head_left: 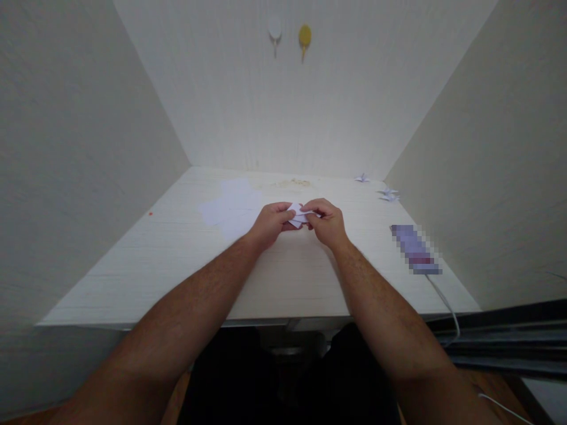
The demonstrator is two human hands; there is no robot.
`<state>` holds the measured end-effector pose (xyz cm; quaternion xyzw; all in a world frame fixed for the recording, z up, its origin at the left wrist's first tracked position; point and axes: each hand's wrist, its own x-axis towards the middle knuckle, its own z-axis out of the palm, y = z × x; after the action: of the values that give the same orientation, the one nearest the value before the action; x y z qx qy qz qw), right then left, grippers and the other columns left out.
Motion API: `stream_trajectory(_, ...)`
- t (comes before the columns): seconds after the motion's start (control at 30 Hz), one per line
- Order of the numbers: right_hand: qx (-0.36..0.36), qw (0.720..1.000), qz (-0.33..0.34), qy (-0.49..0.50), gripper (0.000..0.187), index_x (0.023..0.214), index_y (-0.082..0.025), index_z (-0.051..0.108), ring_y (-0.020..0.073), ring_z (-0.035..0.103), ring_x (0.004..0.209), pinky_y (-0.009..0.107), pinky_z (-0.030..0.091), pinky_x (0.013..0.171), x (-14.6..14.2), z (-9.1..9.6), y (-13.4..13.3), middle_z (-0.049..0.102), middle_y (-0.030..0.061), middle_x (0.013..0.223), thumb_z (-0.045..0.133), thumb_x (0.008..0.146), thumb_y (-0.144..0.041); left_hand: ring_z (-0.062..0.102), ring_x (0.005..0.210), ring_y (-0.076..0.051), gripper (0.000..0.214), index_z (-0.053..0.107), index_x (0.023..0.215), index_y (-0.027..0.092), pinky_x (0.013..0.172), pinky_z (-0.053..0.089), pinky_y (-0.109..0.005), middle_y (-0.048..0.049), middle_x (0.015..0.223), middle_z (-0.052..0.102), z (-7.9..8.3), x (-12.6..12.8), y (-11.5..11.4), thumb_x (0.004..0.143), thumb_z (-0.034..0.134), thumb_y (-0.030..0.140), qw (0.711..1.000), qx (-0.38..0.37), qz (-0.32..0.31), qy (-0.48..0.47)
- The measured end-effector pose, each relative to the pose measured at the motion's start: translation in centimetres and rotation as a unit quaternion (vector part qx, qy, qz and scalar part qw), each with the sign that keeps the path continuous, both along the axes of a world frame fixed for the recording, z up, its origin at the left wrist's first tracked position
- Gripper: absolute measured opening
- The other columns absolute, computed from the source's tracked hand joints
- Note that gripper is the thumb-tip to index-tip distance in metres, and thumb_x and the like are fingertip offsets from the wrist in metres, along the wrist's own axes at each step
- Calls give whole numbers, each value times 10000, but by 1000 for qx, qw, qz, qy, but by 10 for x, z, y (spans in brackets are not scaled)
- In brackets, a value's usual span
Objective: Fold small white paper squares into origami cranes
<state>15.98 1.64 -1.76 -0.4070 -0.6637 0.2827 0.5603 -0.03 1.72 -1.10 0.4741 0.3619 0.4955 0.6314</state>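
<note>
A small piece of folded white paper (pixel 296 221) is held between both hands, a little above the middle of the table. My left hand (pixel 271 223) pinches its left side, thumb on top and fingers beneath. The right side is gripped by my right hand (pixel 326 221), with thumb and forefinger on a pointed flap. My fingers cover part of the folds. Several loose white paper sheets (pixel 234 203) lie spread and overlapping to the left of my left hand.
Folded paper cranes (pixel 388 195) stand near the table's back right corner. A blurred-out phone-like object (pixel 415 249) lies on the right, with a white cable (pixel 448 304) running over the front edge. Walls enclose the white table (pixel 177 265) on three sides. Two hooks (pixel 305 36) hang on the back wall.
</note>
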Motion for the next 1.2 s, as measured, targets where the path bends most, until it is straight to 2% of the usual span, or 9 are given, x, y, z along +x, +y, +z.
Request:
stream_trajectory(0.13,-25,998,43,31,201,801,-211,732,96,574,613,264,516,515,0,6,-4,643,33,942,553,710,-191,682,714,-161,179,699,872,76,681,588,-295,-112,847,716,1,-1,1,708,660,135,1000,-22,-1,-4)
stream_trajectory(0.27,-50,996,53,45,195,819,-206,735,96,597,603,275,536,533,1,8,-5,641,32,946,585,696,-222,682,706,-165,158,691,855,77,668,589,-298,-119,861,716,2,-3,2,709,645,114,999,-33,1,-6)
stream_trajectory(0.4,-92,992,71,41,184,851,-184,715,93,570,516,266,495,492,4,11,-5,654,10,760,621,726,-282,675,659,-161,156,684,864,72,626,581,-283,-113,808,708,5,-3,1,725,616,94,999,-48,6,-8)
stream_trajectory(0.5,-118,987,103,32,250,904,-181,686,101,567,498,256,492,489,6,11,-4,646,-17,646,689,716,-346,672,636,-158,149,680,857,65,618,579,-282,-111,790,702,7,-4,0,728,607,80,998,-58,4,-13)
stream_trajectory(0.63,-117,987,108,35,308,876,-184,652,109,602,530,241,501,483,7,7,-1,680,-8,711,780,624,-307,676,647,-169,156,675,863,55,624,584,-300,-122,811,700,8,-4,0,721,613,69,998,-67,9,-20)
stream_trajectory(0.8,-133,988,69,44,172,800,-189,613,114,600,494,230,488,463,2,6,-1,657,-17,602,696,682,-282,677,641,-176,146,671,876,51,623,579,-308,-125,794,700,8,-2,-1,753,600,81,998,-63,-4,-14)
stream_trajectory(0.93,-126,989,53,55,163,789,-195,599,107,590,482,220,469,454,2,9,-2,648,-27,599,687,677,-273,678,665,-162,200,676,943,56,652,576,-299,-120,822,707,8,-2,-3,792,664,186,999,-38,-13,-17)
stream_trajectory(1.1,-122,986,102,46,214,859,-201,608,97,558,468,225,456,480,8,8,0,622,-47,575,707,691,-288,683,662,-156,297,673,1024,77,651,573,-287,-96,825,713,7,-3,-2,750,696,188,999,-27,15,10)
stream_trajectory(1.2,-119,983,139,10,204,859,-200,638,102,578,531,235,474,509,11,6,1,657,-21,679,717,680,-256,675,617,-149,303,679,1041,90,607,573,-286,-79,820,713,7,-3,-1,748,665,163,997,-15,45,59)
